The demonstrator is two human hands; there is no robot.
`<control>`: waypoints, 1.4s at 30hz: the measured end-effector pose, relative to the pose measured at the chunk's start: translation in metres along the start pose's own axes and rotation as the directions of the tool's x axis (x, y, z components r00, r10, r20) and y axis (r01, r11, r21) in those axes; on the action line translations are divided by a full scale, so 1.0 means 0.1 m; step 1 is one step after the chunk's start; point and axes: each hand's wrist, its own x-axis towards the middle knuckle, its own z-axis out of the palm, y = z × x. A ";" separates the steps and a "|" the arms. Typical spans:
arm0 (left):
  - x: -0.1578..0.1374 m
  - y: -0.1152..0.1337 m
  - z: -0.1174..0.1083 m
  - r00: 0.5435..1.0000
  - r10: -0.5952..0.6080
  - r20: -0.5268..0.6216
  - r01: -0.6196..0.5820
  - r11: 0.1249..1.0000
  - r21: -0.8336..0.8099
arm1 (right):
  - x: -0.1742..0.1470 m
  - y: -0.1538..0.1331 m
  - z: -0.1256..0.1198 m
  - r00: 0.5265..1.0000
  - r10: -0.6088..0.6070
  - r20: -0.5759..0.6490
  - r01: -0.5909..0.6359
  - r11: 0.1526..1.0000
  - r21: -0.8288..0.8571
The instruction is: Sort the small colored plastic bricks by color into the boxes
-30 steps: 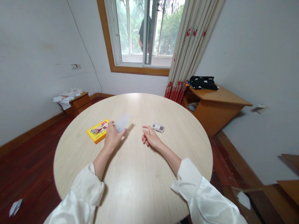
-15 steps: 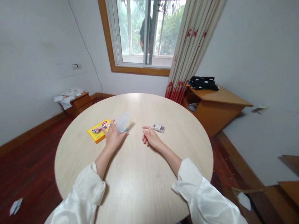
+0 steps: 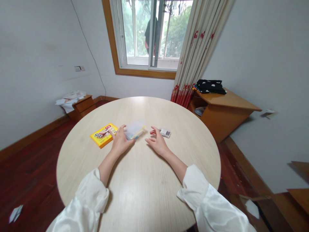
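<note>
My left hand [image 3: 119, 141] grips the near left side of a clear plastic box [image 3: 135, 129], thumb at the front and fingers behind. The box has a see-through lid, with some blue and yellow showing at its lower edge; what is inside cannot be made out. To its left lies a flat yellow box [image 3: 102, 135] with printed pictures, close behind my left fingers. My right hand [image 3: 158, 141] is open, fingers apart and curved, just right of the plastic box and holding nothing. A small clear case [image 3: 166, 133] with dark contents lies behind my right fingers.
Everything rests on a round pale wooden table [image 3: 142, 180]. Beyond it stand a wooden cabinet [image 3: 231, 103] with folded black cloth [image 3: 210, 86], a curtain [image 3: 193, 51], a window, and a low cabinet with papers [image 3: 72, 96].
My left hand and the clear plastic box have moved a little to the right, and its lid looks lower. My right hand's fingers have spread and turned toward the box.
</note>
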 end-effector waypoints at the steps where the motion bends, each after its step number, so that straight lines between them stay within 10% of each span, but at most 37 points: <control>1: -0.01 0.01 0.01 1.000 0.020 0.016 -0.019 1.000 -0.007 | 0.00 0.00 -0.01 1.000 -0.017 -0.005 0.017 1.000 0.014; 8: -0.09 0.02 0.02 0.972 0.163 0.168 -0.119 0.962 -0.245 | 0.03 0.07 -0.02 0.993 -0.065 0.098 0.056 0.994 0.090; 22: -0.12 0.00 0.14 0.943 0.172 0.286 0.087 0.701 -0.708 | -0.02 0.11 0.06 0.993 -0.078 0.093 0.071 0.994 0.080; 42: -0.07 0.01 -0.03 0.890 0.233 0.391 0.150 0.661 -0.735 | 0.04 0.08 -0.12 0.934 -0.010 0.358 -0.050 0.986 0.157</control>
